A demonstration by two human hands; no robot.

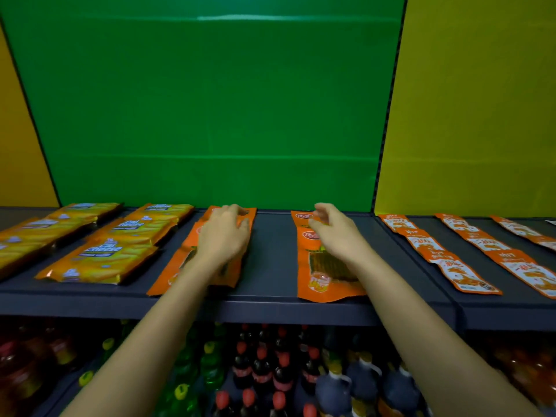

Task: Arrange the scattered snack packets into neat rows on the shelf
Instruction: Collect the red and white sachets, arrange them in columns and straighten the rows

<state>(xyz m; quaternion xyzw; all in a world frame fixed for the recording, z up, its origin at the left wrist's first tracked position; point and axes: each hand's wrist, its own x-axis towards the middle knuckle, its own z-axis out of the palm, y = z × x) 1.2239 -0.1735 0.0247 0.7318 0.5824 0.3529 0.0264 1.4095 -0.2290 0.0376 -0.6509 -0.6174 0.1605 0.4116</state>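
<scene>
Two rows of orange snack packets lie on the dark shelf [270,254], each running front to back. My left hand [224,233] rests flat with spread fingers on the left orange row [177,275], near its far packets. My right hand [334,230] hovers over the right orange row [325,284] with fingers loosely curled near the far packet [302,216]; whether it pinches that packet I cannot tell. A bare strip of shelf separates the two rows.
Yellow Cal Cheese wafer packs [99,260] lie in rows at the left. Orange-and-white sachets [445,254] lie in rows on the right shelf section. A green back panel [210,115] stands behind. Drink bottles [270,365] fill the lower shelf.
</scene>
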